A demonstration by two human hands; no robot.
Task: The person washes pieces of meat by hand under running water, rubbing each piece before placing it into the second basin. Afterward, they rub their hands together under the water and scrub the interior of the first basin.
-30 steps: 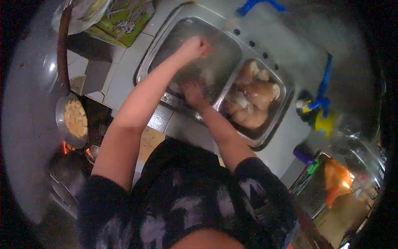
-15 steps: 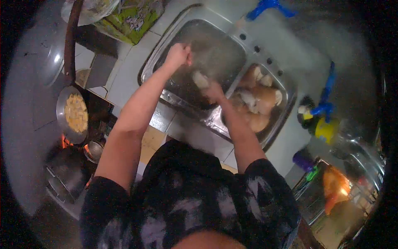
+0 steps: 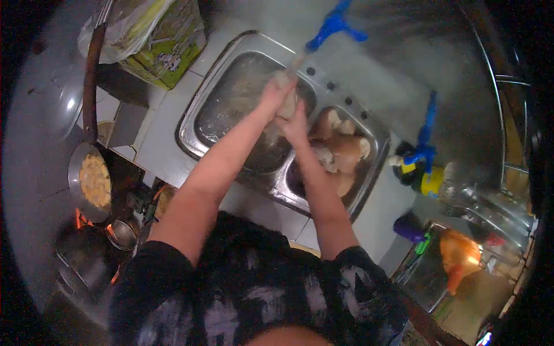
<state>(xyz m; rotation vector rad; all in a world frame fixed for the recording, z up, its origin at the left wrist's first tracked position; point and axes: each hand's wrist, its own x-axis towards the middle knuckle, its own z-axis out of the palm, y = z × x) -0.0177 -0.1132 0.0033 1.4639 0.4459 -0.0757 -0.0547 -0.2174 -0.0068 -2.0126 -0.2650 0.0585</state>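
Note:
Over the large left basin (image 3: 216,95) of the sink, both of my hands are closed around a pale, wet piece that looks like raw chicken (image 3: 288,104). My left hand (image 3: 277,97) grips it from the left, fingers wrapped over its upper part. Lower down, my right hand (image 3: 295,122) holds its right side. The piece is just below the blue tap (image 3: 336,26), where water seems to run onto it. Motion blur hides its exact shape. More raw chicken pieces (image 3: 348,151) lie in the smaller right basin, beside my right forearm.
On the left, a pan of yellowish pieces (image 3: 95,180) sits over a flame, near a dark pot (image 3: 86,259) and a small metal pot (image 3: 123,233). A green bag (image 3: 170,60) stands behind the counter's left part. A second blue tap (image 3: 426,138) and bottles are at right.
My left hand has moved right and down to join the right hand on the chicken piece. Both hands are now near the tap. The view has shifted slightly.

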